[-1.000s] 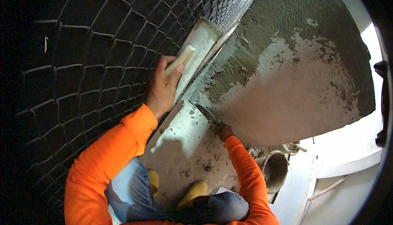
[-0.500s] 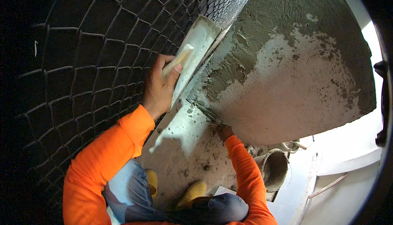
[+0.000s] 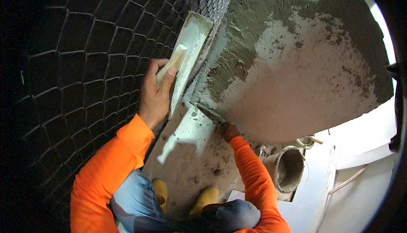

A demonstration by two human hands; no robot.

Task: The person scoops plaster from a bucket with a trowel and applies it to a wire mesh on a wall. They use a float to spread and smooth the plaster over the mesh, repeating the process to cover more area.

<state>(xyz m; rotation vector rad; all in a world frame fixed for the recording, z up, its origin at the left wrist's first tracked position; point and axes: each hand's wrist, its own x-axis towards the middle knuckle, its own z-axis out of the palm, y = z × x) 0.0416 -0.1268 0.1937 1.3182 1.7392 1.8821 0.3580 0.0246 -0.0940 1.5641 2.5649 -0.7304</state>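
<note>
My left hand (image 3: 156,93) is wrapped round the pale handle of a long, flat plastering float (image 3: 198,29). The float stands tilted along the left edge of the wall, between it and the wire mesh. Lower down, my right hand (image 3: 230,132) closes on a trowel (image 3: 210,111), whose blade lies at the wall's bottom left corner; its handle is mostly hidden by the fingers. Wet grey mortar (image 3: 231,48) covers the wall's top and left side, rough and ridged near the float. A paler patch of wall (image 3: 292,89) shows in the middle.
Chain-link mesh (image 3: 85,55) runs along the left over darkness. A mortar-stained bucket (image 3: 274,165) stands right of my right forearm, with a smaller container (image 3: 303,143) behind it. Mortar crumbs dot the floor (image 3: 182,165) around my yellow boots (image 3: 205,201).
The view has turned slightly, so the wall and float sit farther left and the bucket a little higher and to the right. Both hands keep their tools at nearly the same places along the wall.
</note>
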